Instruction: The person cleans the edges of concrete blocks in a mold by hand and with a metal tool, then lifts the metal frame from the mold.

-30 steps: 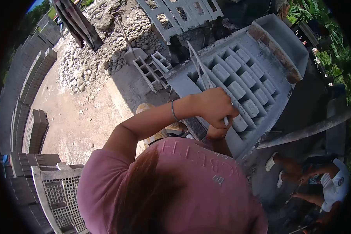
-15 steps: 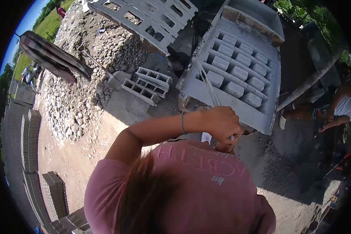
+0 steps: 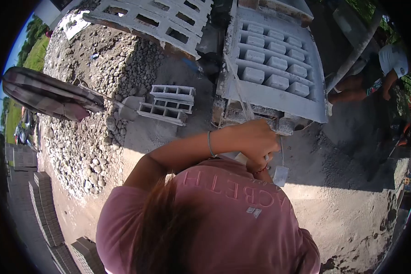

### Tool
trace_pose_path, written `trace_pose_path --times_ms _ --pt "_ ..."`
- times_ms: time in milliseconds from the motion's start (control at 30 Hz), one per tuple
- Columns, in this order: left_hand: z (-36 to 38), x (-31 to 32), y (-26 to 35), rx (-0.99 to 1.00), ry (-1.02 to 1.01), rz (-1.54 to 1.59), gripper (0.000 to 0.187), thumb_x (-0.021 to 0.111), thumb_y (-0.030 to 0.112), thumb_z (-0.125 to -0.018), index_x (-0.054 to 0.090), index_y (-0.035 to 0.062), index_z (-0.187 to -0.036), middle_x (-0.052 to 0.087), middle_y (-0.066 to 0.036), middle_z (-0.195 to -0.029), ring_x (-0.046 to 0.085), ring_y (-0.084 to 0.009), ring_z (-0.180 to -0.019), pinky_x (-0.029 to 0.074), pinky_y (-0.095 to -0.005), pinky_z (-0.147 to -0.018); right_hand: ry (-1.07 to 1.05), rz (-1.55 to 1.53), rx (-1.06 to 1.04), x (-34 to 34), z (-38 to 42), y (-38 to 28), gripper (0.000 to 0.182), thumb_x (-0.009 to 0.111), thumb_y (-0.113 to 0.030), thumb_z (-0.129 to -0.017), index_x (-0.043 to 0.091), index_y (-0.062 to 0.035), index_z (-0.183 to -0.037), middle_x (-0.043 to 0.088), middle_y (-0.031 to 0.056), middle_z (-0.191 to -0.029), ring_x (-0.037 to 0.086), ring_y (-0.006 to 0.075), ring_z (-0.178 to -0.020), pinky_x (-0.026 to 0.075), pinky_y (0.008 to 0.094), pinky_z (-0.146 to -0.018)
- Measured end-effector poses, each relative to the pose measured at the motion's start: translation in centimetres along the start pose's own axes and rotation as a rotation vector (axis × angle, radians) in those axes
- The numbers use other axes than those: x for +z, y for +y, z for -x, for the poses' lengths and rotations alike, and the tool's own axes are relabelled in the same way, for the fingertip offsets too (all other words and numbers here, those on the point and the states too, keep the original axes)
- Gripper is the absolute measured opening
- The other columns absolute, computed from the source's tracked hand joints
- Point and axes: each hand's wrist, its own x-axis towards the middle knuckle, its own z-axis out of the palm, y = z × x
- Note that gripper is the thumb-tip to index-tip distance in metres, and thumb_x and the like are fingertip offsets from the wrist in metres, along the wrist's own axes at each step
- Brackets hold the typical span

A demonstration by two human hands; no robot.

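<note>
My left hand [image 3: 261,140] is closed in front of the chest, with a ring on one finger. A thin pale strip [image 3: 242,98] runs down from the block mould into its grip. Close beneath it is my right hand [image 3: 256,167], mostly hidden, with a red band at the wrist; its fingers cannot be made out. A small pale card [image 3: 280,176] hangs on a thin line just right of the hands. Beyond them stands the grey block mould [image 3: 322,102], with rows of raised rectangular blocks [image 3: 277,82].
Hollow concrete blocks [image 3: 165,112] and a shovel [image 3: 129,108] lie left of the mould, near stones [image 3: 84,157]. A slotted metal frame [image 3: 162,20] is at the top. Block stacks [image 3: 45,208] stand far left. Another person [image 3: 390,64] is at the right, beside a slanted pole [image 3: 358,50].
The view has shifted, and the mould sits higher in it, showing more of its front edge. The card now shows right of my hands. Both hands remain close together.
</note>
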Motion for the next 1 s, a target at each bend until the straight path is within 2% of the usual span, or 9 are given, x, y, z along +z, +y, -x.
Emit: trace_pose_path --times_ms 133,367,500,667,733,867,900,1000 --pt "0.8 -0.3 -1.7 -0.018 -0.045 -0.007 0.013 0.051 0.021 -0.058 0.053 0.0073 -0.059 0.048 -0.011 -0.044 0.048 -0.0284 -0.04 0.035 -0.0357 -0.039 -0.081 -0.019 -0.051 1.7 -0.7 1.1 0.033 0.034 -0.023 -0.082 0.052 0.0031 -0.091 0.053 0.0163 -0.092 0.055 0.0244 -0.083 0.043 0.0311 -0.07" --pt "-0.3 -2.1 -10.7 -0.043 -0.02 -0.124 0.013 0.052 0.021 -0.06 0.055 0.0105 -0.066 0.054 -0.008 -0.052 0.053 -0.026 -0.047 0.04 -0.0346 -0.045 -0.186 -0.066 -0.152 3.3 -6.8 6.3 0.033 0.034 -0.022 -0.082 0.053 0.004 -0.088 0.054 0.0168 -0.092 0.055 0.0253 -0.083 0.044 0.0316 -0.071" --pt "-1.9 -3.3 -16.6 -0.085 0.052 -0.128 0.011 0.052 0.019 -0.06 0.056 0.0116 -0.068 0.056 -0.006 -0.055 0.054 -0.0251 -0.05 0.042 -0.0334 -0.048 -0.224 -0.086 -0.186 3.4 -12.2 10.7 0.033 0.034 -0.022 -0.082 0.053 0.0045 -0.087 0.054 0.0171 -0.091 0.056 0.0257 -0.082 0.044 0.0318 -0.071" --pt "-5.7 -7.0 -24.5 -0.102 0.094 -0.121 0.013 0.052 0.015 -0.059 0.057 0.0109 -0.07 0.053 -0.007 -0.052 0.054 -0.025 -0.049 0.042 -0.0329 -0.048 -0.249 -0.121 -0.211 3.5 -20.5 16.6 0.034 0.034 -0.022 -0.082 0.054 0.0052 -0.085 0.054 0.0174 -0.091 0.056 0.0263 -0.082 0.044 0.0321 -0.071" --pt "-7.5 -8.4 -27.8 -0.101 0.109 -0.133 0.013 0.052 0.015 -0.059 0.057 0.0108 -0.07 0.053 -0.007 -0.051 0.053 -0.025 -0.048 0.042 -0.0326 -0.048 -0.25 -0.075 -0.114 3.4 -23.8 19.0 0.036 0.032 -0.023 -0.083 0.054 0.0052 -0.084 0.055 0.017 -0.087 0.057 0.0255 -0.08 0.044 0.0312 -0.069" --pt "-10.4 -11.2 -34.7 -0.17 0.138 -0.178 0.017 0.051 0.014 -0.059 0.06 0.0125 -0.073 0.054 -0.008 -0.052 0.052 -0.0249 -0.047 0.042 -0.0328 -0.049 -0.276 -0.027 -0.173 3.5 -31.5 22.6 0.037 0.029 -0.021 -0.084 0.055 0.0051 -0.083 0.056 0.0174 -0.086 0.057 0.0255 -0.079 0.044 0.0314 -0.068" --pt "-10.9 -11.7 -36.3 -0.177 0.138 -0.201 0.019 0.05 0.014 -0.059 0.061 0.0132 -0.074 0.055 -0.007 -0.054 0.052 -0.0246 -0.048 0.043 -0.0325 -0.049 -0.284 -0.046 -0.234 3.6 -33.1 23.7 0.035 0.029 -0.018 -0.083 0.055 0.0055 -0.082 0.057 0.017 -0.08 0.057 0.0259 -0.076 0.044 0.0314 -0.066" --pt "-12.5 -12.8 -39.4 -0.198 0.129 -0.223 0.018 0.048 0.014 -0.06 0.061 0.0132 -0.073 0.056 -0.008 -0.056 0.053 -0.0237 -0.049 0.043 -0.0314 -0.05 -0.234 0.017 -0.22 3.6 -35.7 25.6 0.034 0.03 -0.017 -0.083 0.055 0.0056 -0.081 0.057 0.0168 -0.074 0.058 0.0261 -0.072 0.044 0.0312 -0.062"
